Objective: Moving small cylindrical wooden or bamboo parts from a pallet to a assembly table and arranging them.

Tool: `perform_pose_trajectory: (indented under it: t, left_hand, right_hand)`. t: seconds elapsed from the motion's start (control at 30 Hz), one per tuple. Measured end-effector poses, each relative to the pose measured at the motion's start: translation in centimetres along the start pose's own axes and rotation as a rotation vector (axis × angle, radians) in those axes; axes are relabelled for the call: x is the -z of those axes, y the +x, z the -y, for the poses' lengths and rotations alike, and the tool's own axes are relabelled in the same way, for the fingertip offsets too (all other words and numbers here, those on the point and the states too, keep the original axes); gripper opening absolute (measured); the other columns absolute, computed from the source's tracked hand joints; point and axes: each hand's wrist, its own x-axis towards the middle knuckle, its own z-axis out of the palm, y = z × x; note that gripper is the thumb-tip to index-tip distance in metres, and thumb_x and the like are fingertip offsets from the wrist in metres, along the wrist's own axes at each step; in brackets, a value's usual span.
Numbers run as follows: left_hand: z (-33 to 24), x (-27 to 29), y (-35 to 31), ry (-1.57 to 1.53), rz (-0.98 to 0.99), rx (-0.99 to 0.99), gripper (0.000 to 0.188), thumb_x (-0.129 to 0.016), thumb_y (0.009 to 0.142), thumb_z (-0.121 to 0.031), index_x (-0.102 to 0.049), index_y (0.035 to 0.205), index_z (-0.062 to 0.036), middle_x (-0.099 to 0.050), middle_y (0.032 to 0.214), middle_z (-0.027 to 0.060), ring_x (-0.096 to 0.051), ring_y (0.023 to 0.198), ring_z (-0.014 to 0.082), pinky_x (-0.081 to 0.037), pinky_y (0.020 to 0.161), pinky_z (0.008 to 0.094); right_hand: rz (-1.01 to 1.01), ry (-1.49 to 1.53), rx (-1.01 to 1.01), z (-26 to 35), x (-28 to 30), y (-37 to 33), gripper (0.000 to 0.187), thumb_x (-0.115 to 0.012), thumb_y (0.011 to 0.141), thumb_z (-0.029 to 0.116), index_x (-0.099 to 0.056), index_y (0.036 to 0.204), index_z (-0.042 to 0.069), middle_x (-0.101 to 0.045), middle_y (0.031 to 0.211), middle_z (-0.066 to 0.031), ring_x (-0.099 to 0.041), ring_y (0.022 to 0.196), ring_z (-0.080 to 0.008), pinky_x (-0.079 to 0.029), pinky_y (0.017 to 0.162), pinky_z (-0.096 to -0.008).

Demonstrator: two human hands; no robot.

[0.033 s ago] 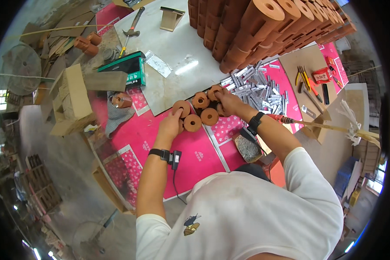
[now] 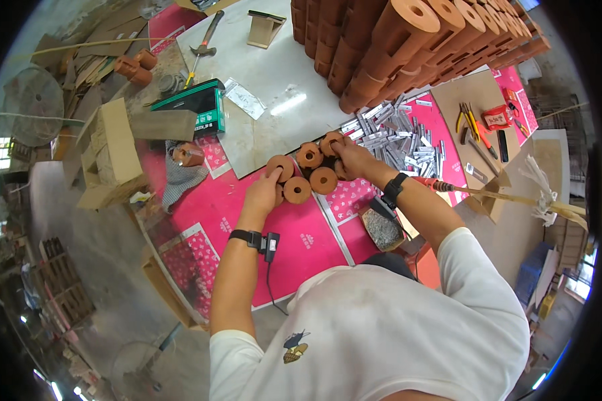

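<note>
A cluster of several short reddish-brown cylinders [image 2: 323, 180], each with a hole through its middle, stands on the pink-covered table in front of me. My left hand [image 2: 266, 192] is closed around the cluster's left side, its fingers on the left cylinder [image 2: 280, 167]. From the other side my right hand [image 2: 356, 159] grips the far right cylinder [image 2: 331, 142], with a partly hidden one below its fingers. Between the hands, the near cylinder [image 2: 297, 190] and the far middle one [image 2: 309, 154] touch their neighbours.
A tall stack of brown cylinders [image 2: 394, 40] rises at the far right. Beside it lie loose metal pieces [image 2: 408, 137] and pliers [image 2: 471, 120]. A hammer [image 2: 204, 51] and green box [image 2: 207, 107] sit at the far left. A tray of small parts [image 2: 382, 228] is near my right forearm.
</note>
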Motion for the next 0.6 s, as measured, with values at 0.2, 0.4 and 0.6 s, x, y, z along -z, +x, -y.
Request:
perform_pose_trajectory:
  t: [0.2, 0.4, 0.6]
  left_hand:
    - [0.2, -0.3, -0.2, -0.005, -0.030, 0.000, 0.048, -0.052, 0.090, -0.011, -0.052, 0.138, -0.0177, -0.063, 0.122, 0.0210, -0.063, 0.105, 0.0410, -0.052, 0.085, 0.0475]
    - [0.6, -0.1, -0.1, 0.041, -0.064, -0.038, 0.048, -0.054, 0.089, -0.011, -0.055, 0.136, -0.0211, -0.064, 0.123, 0.0187, -0.064, 0.105, 0.0393, -0.053, 0.084, 0.0463]
    - [0.6, 0.1, -0.6, 0.072, -0.082, -0.063, 0.055, -0.058, 0.086, -0.006, -0.053, 0.138, -0.0226, -0.065, 0.121, 0.0166, -0.064, 0.102, 0.0385, -0.053, 0.083, 0.0454]
  right_hand:
    - [0.050, -0.014, -0.070, 0.7, 0.7, 0.0, 0.047, -0.061, 0.078, 0.016, -0.050, 0.122, 0.007, -0.049, 0.122, -0.0346, -0.063, 0.096, -0.0484, -0.054, 0.085, -0.0508]
    - [0.053, -0.009, -0.088, 1.1, 0.7, -0.3, 0.056, -0.068, 0.073, 0.019, -0.049, 0.124, 0.007, -0.051, 0.118, -0.0336, -0.062, 0.091, -0.0506, -0.055, 0.082, -0.0518]
    - [0.095, 0.002, -0.184, 1.9, 0.9, -0.5, 0.053, -0.069, 0.077, 0.019, -0.050, 0.125, 0.007, -0.049, 0.122, -0.0324, -0.061, 0.100, -0.0483, -0.055, 0.086, -0.0488]
